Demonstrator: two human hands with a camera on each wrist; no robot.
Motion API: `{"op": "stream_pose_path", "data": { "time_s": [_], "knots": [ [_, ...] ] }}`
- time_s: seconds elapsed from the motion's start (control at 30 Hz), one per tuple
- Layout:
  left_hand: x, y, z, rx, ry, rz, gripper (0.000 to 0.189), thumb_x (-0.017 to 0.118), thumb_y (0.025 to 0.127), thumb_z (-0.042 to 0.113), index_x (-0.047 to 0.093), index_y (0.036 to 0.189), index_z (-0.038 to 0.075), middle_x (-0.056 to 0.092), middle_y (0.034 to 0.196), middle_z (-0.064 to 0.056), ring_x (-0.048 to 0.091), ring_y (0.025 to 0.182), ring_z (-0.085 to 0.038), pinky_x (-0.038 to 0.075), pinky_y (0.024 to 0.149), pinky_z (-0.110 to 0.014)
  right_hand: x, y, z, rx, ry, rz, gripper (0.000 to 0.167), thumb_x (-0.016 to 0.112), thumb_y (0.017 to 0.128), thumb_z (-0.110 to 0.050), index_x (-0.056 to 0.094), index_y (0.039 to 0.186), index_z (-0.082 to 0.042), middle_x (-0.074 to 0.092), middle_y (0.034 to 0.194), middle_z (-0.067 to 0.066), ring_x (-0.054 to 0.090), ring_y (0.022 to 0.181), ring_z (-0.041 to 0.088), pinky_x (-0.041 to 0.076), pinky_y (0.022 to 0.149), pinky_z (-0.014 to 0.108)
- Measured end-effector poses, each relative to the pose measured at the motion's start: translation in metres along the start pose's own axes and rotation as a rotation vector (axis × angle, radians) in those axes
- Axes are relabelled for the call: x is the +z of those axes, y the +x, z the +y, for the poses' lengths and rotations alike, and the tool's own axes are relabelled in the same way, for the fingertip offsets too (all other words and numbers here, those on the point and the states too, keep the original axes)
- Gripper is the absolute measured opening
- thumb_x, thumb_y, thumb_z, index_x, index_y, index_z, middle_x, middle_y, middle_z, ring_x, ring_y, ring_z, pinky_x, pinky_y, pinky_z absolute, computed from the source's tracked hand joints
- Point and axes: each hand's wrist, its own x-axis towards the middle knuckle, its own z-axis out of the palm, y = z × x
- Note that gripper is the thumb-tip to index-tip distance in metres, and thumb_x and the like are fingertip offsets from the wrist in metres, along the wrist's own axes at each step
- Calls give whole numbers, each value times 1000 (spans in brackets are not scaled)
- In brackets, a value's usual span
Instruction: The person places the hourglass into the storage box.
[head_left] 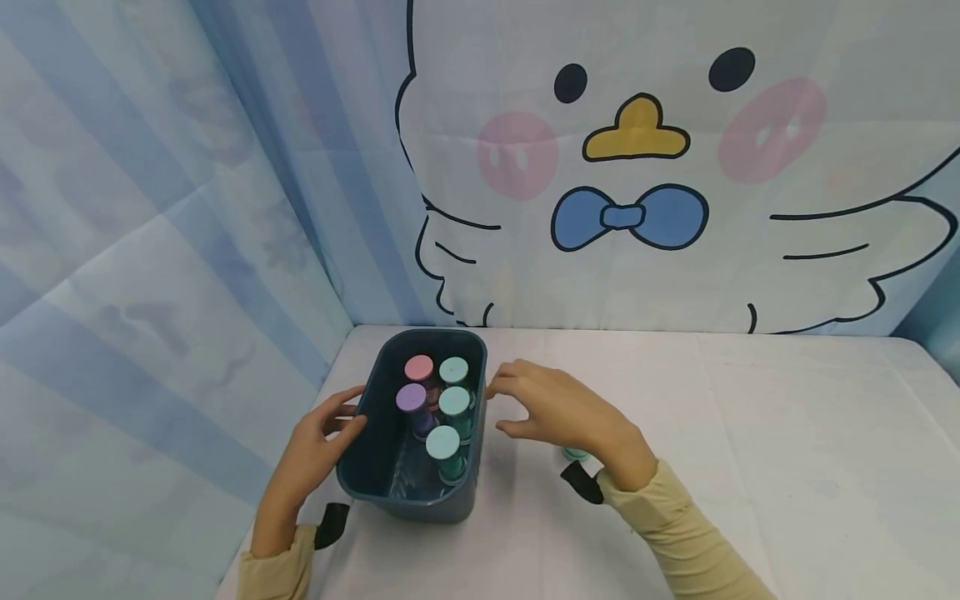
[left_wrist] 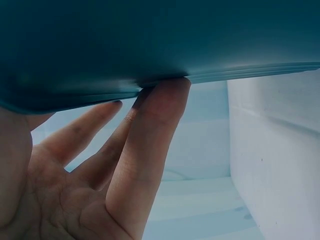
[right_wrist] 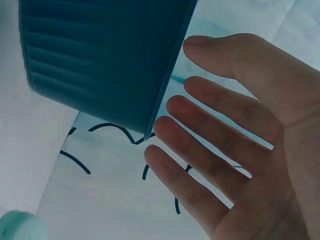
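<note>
A dark teal bin (head_left: pixel 382 467) stands near the left side of the table, with small lidded bottles inside. One bottle has a pink lid (head_left: pixel 419 367), one a purple lid (head_left: pixel 411 397), and three have mint-green lids (head_left: pixel 442 442). At the bin's left side is my left hand (head_left: pixel 318 442); in the left wrist view its fingertips (left_wrist: pixel 172 92) touch the bin's wall. My right hand (head_left: pixel 558 404) hovers by the right rim, fingers spread and holding nothing. Partly hidden under the right wrist, another mint-green lid (head_left: pixel 576 454) shows on the table.
The pale tabletop (head_left: pixel 750 467) stretches to the right of the bin. A curtain (head_left: pixel 150 250) hangs along the left, and a backdrop with a cartoon bird (head_left: pixel 637 292) rises behind the table's far edge. Each wrist bears a black piece (head_left: pixel 332 525).
</note>
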Motion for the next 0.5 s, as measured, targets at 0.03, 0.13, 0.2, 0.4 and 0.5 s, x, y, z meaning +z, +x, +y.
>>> {"op": "stream_pose_path", "data": {
  "time_s": [0.03,0.13,0.2,0.4,0.5],
  "knots": [
    [0,0,-1,-3,-2,0,53,60,100,33,46,148,14,61,130,-20,62,114,-36,51,96,-55,0,-1,1,4,-3,2,33,78,85,-22,71,116,-11,66,113,0,61,106,16,55,91,34],
    [0,0,-1,-2,0,1,53,60,100,32,46,148,14,61,130,-20,62,114,-36,51,96,-55,-1,-5,4,16,-10,8,33,79,85,-23,71,115,-11,66,113,1,61,106,17,55,90,35],
    [0,0,-1,-2,3,3,53,60,100,32,46,148,14,61,130,-20,62,114,-36,51,96,-55,-1,-7,6,28,-15,10,33,79,84,-24,71,114,-12,66,113,1,61,107,18,55,90,35],
    [0,0,0,2,6,4,53,59,100,33,46,148,13,61,130,-20,62,114,-36,51,96,-55,-1,-14,14,57,-27,11,33,79,84,-24,71,113,-12,66,113,1,62,107,18,56,90,36],
    [-1,-1,1,6,4,3,53,59,100,32,46,148,13,60,131,-20,62,114,-36,51,96,-55,0,-17,17,69,-32,15,33,79,84,-24,71,113,-11,66,113,1,62,107,19,56,90,35]
  ]
}}
